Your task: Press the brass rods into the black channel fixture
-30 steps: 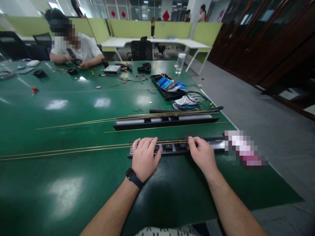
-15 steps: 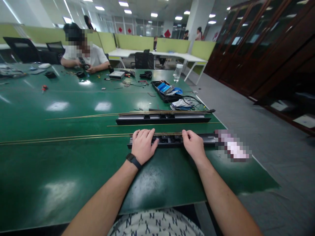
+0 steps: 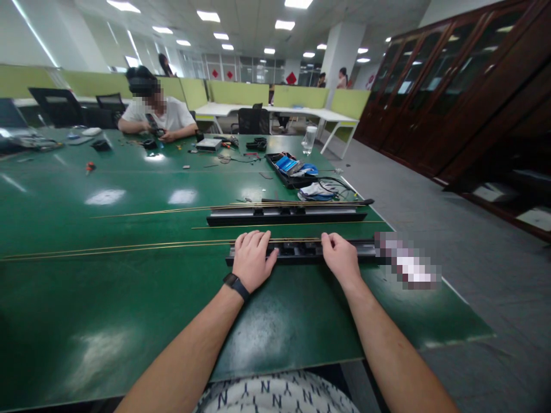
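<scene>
A long black rail (image 3: pixel 297 259) with dark blocks in its channel lies across the green table in front of me. Thin brass-coloured rods (image 3: pixel 129 248) run along its far edge and reach far out to the left. My left hand (image 3: pixel 253 261), a dark band on its wrist, is draped over the rail's left part, its fingers curled over the far edge and the rods, thumb on the near side. Closer to the rail's right end, my right hand (image 3: pixel 341 255) pinches the rods between thumb and forefinger. The fingertips' exact contact is hidden.
Behind lies a second black rail (image 3: pixel 286 219) with more rods on it, and a single rod (image 3: pixel 288 225) in front. Further back are a black tray (image 3: pixel 279 172), gloves (image 3: pixel 318 190) and a clear jug (image 3: pixel 309 140). A co-worker (image 3: pixel 157 112) sits across the table.
The camera view has tilted up slightly, so everything sits a little lower. Both hands keep the same place and grip on the rail and rods.
</scene>
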Demonstrator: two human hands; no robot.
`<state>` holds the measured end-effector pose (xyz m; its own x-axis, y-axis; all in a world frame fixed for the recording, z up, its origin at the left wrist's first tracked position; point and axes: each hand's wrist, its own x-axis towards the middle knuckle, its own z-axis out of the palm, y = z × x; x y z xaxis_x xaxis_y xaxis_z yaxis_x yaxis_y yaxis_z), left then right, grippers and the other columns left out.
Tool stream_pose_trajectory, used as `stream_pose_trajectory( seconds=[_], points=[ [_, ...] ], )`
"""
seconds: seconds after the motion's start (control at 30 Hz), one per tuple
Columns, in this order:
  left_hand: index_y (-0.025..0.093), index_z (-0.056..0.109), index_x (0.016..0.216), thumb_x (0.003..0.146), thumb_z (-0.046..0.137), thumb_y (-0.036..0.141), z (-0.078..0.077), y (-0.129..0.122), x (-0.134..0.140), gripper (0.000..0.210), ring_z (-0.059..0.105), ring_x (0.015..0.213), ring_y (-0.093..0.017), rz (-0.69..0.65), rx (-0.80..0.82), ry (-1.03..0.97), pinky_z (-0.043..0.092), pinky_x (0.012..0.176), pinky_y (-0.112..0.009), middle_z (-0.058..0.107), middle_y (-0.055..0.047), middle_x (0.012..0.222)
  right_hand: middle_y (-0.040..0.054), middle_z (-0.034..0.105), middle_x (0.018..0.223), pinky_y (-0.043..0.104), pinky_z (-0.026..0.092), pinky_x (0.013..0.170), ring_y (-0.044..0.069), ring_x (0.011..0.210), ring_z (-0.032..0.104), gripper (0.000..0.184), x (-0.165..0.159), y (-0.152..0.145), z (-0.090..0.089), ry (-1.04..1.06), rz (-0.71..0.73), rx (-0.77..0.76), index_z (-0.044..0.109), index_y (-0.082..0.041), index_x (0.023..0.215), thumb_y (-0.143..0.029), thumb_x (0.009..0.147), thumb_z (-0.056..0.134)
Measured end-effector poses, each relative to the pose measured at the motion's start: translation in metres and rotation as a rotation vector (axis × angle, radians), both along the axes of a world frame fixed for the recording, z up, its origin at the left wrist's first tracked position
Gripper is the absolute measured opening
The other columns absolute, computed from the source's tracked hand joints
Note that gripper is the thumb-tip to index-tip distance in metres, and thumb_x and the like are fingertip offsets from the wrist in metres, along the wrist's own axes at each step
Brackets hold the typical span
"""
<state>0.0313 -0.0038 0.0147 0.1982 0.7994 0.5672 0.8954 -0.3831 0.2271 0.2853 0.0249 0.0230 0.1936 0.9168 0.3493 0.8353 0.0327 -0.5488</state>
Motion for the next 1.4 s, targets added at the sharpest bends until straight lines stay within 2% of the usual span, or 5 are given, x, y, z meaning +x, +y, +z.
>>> stream_pose_trajectory(
  seconds=[0.17, 0.57, 0.8, 1.2, 1.4],
  points=[
    [0.018, 0.060, 0.135, 0.098, 0.054, 0.039, -0.0002, 0.0000, -0.0002, 0.043, 0.057, 0.127, -0.031, -0.003, 0.008, 0.005, 0.034, 0.111, -0.050, 0.070, -0.013, 0.125, 0.0022, 0.059, 0.062, 0.030, 0.032, 0.064, 0.018, 0.062, 0.052, 0.046, -0.0022, -0.0018, 0.0025, 0.045, 0.010, 0.001, 0.058, -0.023, 0.069, -0.057, 0.096, 0.044],
    [0.017, 0.061, 0.133, 0.098, 0.055, 0.039, -0.0001, 0.0003, -0.0004, 0.042, 0.057, 0.125, -0.030, -0.002, 0.012, 0.009, 0.034, 0.111, -0.049, 0.069, -0.013, 0.125, 0.0030, 0.060, 0.065, 0.030, 0.032, 0.065, 0.018, 0.065, 0.053, 0.040, 0.0026, 0.0003, 0.0024, -0.008, -0.032, -0.021, 0.056, -0.023, 0.070, -0.049, 0.097, 0.042],
    [0.017, 0.061, 0.133, 0.098, 0.055, 0.039, -0.0012, 0.0006, 0.0001, 0.042, 0.057, 0.125, -0.030, 0.002, 0.018, 0.018, 0.035, 0.110, -0.049, 0.070, -0.013, 0.124, 0.0023, 0.063, 0.067, 0.030, 0.033, 0.066, 0.018, 0.066, 0.055, 0.042, 0.0042, 0.0002, 0.0002, 0.012, -0.002, 0.015, 0.061, -0.023, 0.073, -0.053, 0.097, 0.046],
    [0.018, 0.060, 0.133, 0.098, 0.056, 0.040, -0.0014, 0.0014, -0.0005, 0.041, 0.058, 0.125, -0.030, -0.004, 0.026, 0.024, 0.035, 0.110, -0.049, 0.070, -0.012, 0.123, 0.0039, 0.061, 0.065, 0.031, 0.033, 0.067, 0.020, 0.068, 0.053, 0.039, 0.0061, 0.0035, 0.0006, -0.051, -0.035, 0.021, 0.056, -0.023, 0.068, -0.047, 0.097, 0.044],
    [0.018, 0.060, 0.133, 0.098, 0.056, 0.040, -0.0018, 0.0012, -0.0001, 0.041, 0.058, 0.124, -0.030, -0.005, 0.023, 0.015, 0.035, 0.110, -0.049, 0.070, -0.013, 0.122, 0.0032, 0.064, 0.067, 0.031, 0.036, 0.069, 0.019, 0.069, 0.055, 0.041, 0.0047, 0.0022, 0.0004, 0.013, 0.026, 0.069, 0.061, -0.023, 0.070, -0.053, 0.096, 0.049]
  ],
)
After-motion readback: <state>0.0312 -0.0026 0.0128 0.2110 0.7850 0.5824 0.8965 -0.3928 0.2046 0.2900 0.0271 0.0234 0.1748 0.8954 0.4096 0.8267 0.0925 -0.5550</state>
